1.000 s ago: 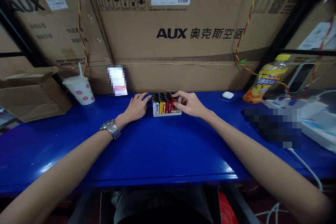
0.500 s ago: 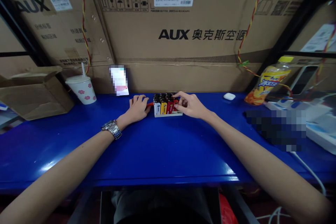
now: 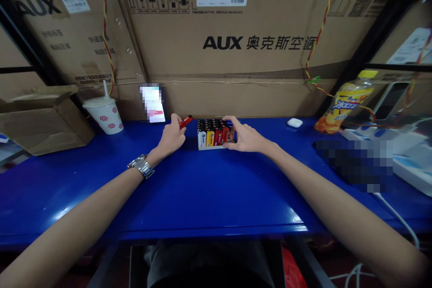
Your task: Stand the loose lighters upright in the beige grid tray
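Left hand [image 3: 172, 136] grips one red lighter [image 3: 186, 122], right hand [image 3: 248, 138] clasps one lighter tray [image 3: 206, 147].

From middle of blue table [image 3: 209, 193]: large cardboard box [image 3: 216, 65] at 12 o'clock, black print, white label. Lit phone [image 3: 154, 103] between 10 and 11, upright, partly blurred. Cup [image 3: 106, 117] with straw at 10, beside small open carton [image 3: 43, 121]. White case [image 3: 294, 123] at 2, yellow-capped bottle [image 3: 346, 104] farther out. Pixelated dark object [image 3: 354, 164] at 3.
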The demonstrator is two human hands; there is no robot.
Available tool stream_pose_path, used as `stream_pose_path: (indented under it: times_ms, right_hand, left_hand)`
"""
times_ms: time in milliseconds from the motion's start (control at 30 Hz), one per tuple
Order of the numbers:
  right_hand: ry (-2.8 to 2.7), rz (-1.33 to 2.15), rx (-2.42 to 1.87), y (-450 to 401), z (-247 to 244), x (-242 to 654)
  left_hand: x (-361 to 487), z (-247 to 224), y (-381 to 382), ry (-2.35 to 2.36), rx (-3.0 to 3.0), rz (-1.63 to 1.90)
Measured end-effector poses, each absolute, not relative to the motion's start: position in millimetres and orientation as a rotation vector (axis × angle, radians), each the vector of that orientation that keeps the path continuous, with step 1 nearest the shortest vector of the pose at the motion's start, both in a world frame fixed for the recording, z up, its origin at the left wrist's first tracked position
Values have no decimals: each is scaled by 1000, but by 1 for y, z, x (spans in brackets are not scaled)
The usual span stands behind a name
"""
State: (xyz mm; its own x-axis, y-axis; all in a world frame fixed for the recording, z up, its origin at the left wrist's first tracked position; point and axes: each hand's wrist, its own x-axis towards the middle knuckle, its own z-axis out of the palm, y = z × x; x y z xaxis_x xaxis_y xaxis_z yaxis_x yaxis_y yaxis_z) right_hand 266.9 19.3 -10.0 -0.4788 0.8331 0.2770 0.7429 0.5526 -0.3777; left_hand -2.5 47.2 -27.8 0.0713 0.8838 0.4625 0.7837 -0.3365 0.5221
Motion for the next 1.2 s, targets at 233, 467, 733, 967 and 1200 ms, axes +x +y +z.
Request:
stream_pose_path:
  times_ms: [233,467,733,967,1200]
  right_hand:
    - [-2326,423,-1132,25,-22,267]
    - [-2316,380,-1184,22,-21,260]
    - [-2340,389,-1167,20,-21,259]
    - [-2345,391,-1141,21,-22,259]
    - [-2334,405,-1133,22,-22,259]
  left_hand:
    - [2,-29,50,1352,1656,1228]
    - [2,-30,53,1155,1494,1382]
    - [5,-19,41,1180,1338,1436]
    - [6,-17,40,1264,1305,1385]
    - [9,-16,41,1304,1290,1377]
